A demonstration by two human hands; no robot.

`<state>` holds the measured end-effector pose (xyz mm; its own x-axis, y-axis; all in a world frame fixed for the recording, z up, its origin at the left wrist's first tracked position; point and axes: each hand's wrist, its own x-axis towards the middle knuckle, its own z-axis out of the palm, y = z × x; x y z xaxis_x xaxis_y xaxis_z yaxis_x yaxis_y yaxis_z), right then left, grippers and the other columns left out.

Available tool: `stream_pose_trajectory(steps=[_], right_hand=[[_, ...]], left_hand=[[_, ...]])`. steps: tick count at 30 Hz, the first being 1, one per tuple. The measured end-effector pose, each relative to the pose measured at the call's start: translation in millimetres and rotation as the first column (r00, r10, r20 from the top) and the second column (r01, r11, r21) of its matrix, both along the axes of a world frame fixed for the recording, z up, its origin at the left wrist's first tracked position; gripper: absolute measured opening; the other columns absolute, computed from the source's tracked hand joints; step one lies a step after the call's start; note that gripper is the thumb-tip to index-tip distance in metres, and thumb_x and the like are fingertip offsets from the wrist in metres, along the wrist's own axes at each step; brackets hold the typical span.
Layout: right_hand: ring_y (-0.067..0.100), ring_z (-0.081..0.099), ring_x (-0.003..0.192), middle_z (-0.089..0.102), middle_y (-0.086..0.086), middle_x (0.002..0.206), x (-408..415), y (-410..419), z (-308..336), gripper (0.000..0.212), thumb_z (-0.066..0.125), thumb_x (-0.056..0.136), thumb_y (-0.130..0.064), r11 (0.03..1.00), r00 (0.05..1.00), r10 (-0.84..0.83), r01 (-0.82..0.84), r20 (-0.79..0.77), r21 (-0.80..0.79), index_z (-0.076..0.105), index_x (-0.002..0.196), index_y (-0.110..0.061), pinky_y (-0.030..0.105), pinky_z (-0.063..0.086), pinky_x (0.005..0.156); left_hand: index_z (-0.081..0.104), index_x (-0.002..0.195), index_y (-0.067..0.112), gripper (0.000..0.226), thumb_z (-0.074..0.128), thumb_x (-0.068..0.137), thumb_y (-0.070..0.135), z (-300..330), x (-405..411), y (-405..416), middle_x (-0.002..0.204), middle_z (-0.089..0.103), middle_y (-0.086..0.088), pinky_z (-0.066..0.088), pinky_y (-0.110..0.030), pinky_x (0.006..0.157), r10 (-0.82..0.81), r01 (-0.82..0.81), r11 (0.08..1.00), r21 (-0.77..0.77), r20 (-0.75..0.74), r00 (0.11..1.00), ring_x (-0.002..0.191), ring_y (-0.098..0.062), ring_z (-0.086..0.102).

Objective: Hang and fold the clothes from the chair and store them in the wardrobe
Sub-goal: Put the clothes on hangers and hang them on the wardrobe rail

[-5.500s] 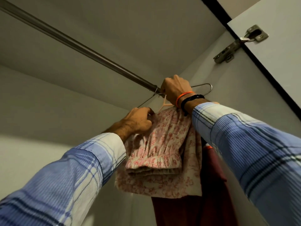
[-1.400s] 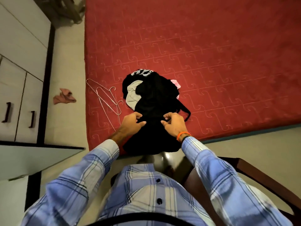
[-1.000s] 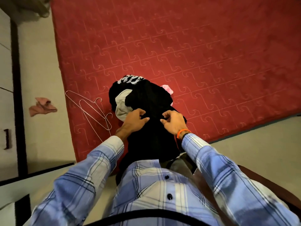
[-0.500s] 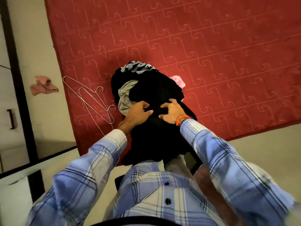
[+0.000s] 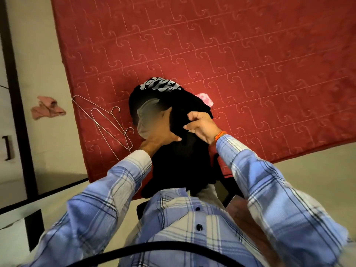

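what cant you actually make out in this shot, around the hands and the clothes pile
- Left hand, head view: motion blur smears its fingers, so its hold on the black garment is unclear.
- Grey garment: blurred and mostly covered by that hand.
- Pink item: mostly hidden behind the pile.
- Print on the black top: folded over, unreadable.
- Chair: hidden by the garment and the person's body.

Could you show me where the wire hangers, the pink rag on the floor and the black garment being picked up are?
wire hangers (image 5: 107, 124), head view, on the crossing wires.
pink rag (image 5: 47, 110), head view, on its crumpled middle.
black garment (image 5: 185, 162), head view, on the hanging lower part.
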<state>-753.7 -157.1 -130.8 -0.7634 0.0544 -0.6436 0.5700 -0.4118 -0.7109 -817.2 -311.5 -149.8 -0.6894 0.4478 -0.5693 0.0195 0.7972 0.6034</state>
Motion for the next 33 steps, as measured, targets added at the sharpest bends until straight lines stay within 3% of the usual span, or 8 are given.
stream_pose_trajectory(steps=[4,7,9,12,16,21,29,33], right_hand=[[0.016,0.039,0.051,0.030,0.003,0.063,8,-11,31,0.051,0.050,0.054,0.023,0.973,0.985,-0.020,-0.019,-0.170,-0.229,0.019,0.068,-0.016,0.025,0.043,0.053],[0.006,0.046,0.045,0.043,-0.002,0.054,16,-14,41,0.038,0.043,0.071,0.028,0.989,0.988,0.124,-0.115,-0.088,0.096,0.038,0.068,-0.010,0.018,0.042,0.046],[0.005,0.053,0.056,0.054,-0.002,0.068,23,-14,41,0.031,0.057,0.076,0.017,0.842,0.959,0.281,-0.260,0.026,0.473,0.053,0.090,-0.011,0.016,0.043,0.050],[0.024,0.058,0.101,0.052,0.011,0.116,39,-19,37,0.075,0.080,0.066,-0.007,0.487,0.874,0.468,-0.377,0.130,0.787,0.043,0.132,-0.012,0.021,0.044,0.079],[0.021,0.045,0.113,0.033,0.015,0.140,52,-40,40,0.116,0.090,0.060,-0.020,0.492,0.889,0.452,-0.316,0.071,0.811,0.019,0.151,-0.027,0.040,0.042,0.102],[0.028,0.063,0.105,0.069,0.008,0.111,65,-63,44,0.047,0.083,0.072,-0.026,0.454,0.789,0.613,-0.402,0.049,0.795,0.064,0.114,-0.014,0.035,0.050,0.089],[0.013,0.054,0.078,0.061,-0.002,0.080,94,-159,79,0.023,0.077,0.068,-0.012,0.602,0.624,0.742,-0.460,-0.245,0.653,0.062,0.081,-0.023,0.028,0.045,0.066],[0.007,0.057,0.067,0.060,-0.012,0.069,106,-224,98,0.018,0.075,0.067,-0.022,0.536,0.498,0.826,-0.546,-0.264,0.644,0.062,0.080,-0.026,0.024,0.049,0.062]], left_hand=[[0.054,0.131,0.004,0.054,0.067,0.079,0.002,22,13,-1,0.132,0.056,-0.020,0.037,-0.027,0.101,-0.018,0.034,0.995,0.098,-0.167,0.986,0.125,-0.034,0.051],[0.061,0.117,0.006,0.034,0.050,0.086,-0.001,36,23,-3,0.112,0.068,-0.017,0.046,-0.036,0.092,0.103,-0.077,0.988,0.137,-0.198,0.975,0.109,-0.036,0.061],[0.057,0.123,0.006,0.043,0.045,0.083,-0.004,46,30,-5,0.116,0.066,-0.015,0.044,-0.028,0.092,0.212,-0.190,0.971,0.144,-0.164,0.963,0.112,-0.032,0.059],[0.057,0.123,0.004,0.049,0.040,0.079,-0.007,67,45,-11,0.118,0.064,-0.012,0.040,-0.017,0.087,0.329,-0.301,0.927,0.224,-0.100,0.939,0.111,-0.022,0.056],[0.058,0.128,0.008,0.060,0.038,0.072,-0.002,86,72,-28,0.118,0.062,0.000,0.046,-0.028,0.098,0.470,-0.424,0.814,0.397,-0.021,0.882,0.111,-0.013,0.055],[0.061,0.114,0.005,0.038,0.044,0.080,-0.001,106,123,-62,0.101,0.065,-0.003,0.048,-0.034,0.082,0.587,-0.501,0.724,0.474,-0.043,0.808,0.090,-0.017,0.060],[0.052,0.081,0.021,0.033,0.054,0.083,-0.012,132,206,-169,0.052,0.052,0.015,0.041,-0.019,0.052,0.855,-0.738,0.484,0.471,-0.075,0.513,0.047,0.005,0.045],[0.057,0.107,0.003,0.035,0.073,0.076,-0.003,153,248,-220,0.090,0.065,-0.001,0.052,-0.019,0.069,0.905,-0.784,0.388,0.484,-0.039,0.424,0.078,-0.007,0.059]])
